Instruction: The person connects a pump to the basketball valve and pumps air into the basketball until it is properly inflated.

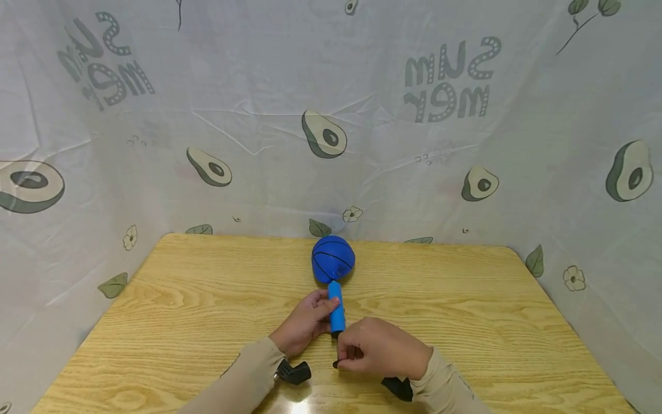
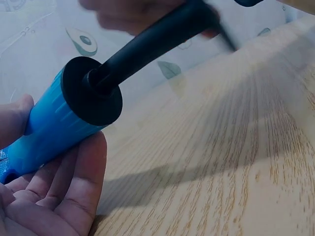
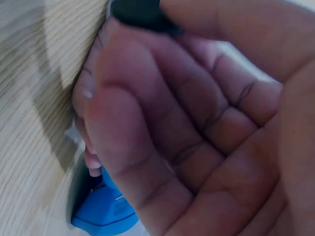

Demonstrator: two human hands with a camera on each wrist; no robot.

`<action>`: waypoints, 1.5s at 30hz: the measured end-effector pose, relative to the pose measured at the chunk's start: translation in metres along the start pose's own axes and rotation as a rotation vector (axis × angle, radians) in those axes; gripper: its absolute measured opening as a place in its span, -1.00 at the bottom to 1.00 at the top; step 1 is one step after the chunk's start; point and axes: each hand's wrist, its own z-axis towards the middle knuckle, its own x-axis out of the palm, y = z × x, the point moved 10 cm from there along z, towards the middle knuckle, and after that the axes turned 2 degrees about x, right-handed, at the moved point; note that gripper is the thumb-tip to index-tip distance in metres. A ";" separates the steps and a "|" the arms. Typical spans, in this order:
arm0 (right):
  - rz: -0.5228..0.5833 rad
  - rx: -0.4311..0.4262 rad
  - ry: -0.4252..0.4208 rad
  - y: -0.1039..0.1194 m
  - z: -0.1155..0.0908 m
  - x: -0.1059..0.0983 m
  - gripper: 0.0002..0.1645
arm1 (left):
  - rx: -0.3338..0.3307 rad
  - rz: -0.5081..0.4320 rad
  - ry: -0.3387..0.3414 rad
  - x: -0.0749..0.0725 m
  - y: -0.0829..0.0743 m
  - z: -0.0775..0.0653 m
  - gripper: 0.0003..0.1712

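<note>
The bench [image 1: 207, 293] spreads beneath both my hands. The ball [image 1: 333, 257] sits just beyond my left hand [image 1: 305, 323], which curls round the blue pump [image 1: 337, 307], its tip toward the ball; my right hand [image 1: 380, 348], beside and nearer me, pinches the black handle [image 1: 335, 364].

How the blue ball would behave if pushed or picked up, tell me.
The blue ball is probably soft and yielding: its near side looks dented rather than round. It would likely roll unevenly, given that lopsided outline. Pushing it may also nudge the blue pump in the left hand, since the pump's end appears to meet it.
</note>
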 end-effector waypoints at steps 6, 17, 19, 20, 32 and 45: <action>0.038 -0.088 0.078 0.016 -0.001 0.011 -0.81 | -0.007 -0.004 -0.031 -0.003 0.000 -0.001 -0.36; 0.074 -0.194 0.125 0.034 -0.004 0.018 -0.82 | -0.018 -0.024 -0.043 -0.004 0.000 -0.002 -0.34; 0.068 -0.174 0.119 0.032 -0.004 0.016 -0.83 | -0.027 -0.029 -0.044 -0.005 0.001 -0.002 -0.35; 0.059 -0.161 0.111 0.030 -0.004 0.015 -0.83 | -0.031 -0.031 -0.043 -0.005 0.001 -0.002 -0.36; -0.068 0.047 -0.037 -0.004 0.002 -0.002 -0.74 | -0.028 -0.004 -0.018 0.001 -0.002 -0.002 -0.38; -0.154 0.060 -0.172 -0.016 0.000 -0.014 -0.80 | -0.008 0.023 -0.005 0.003 -0.001 -0.001 -0.43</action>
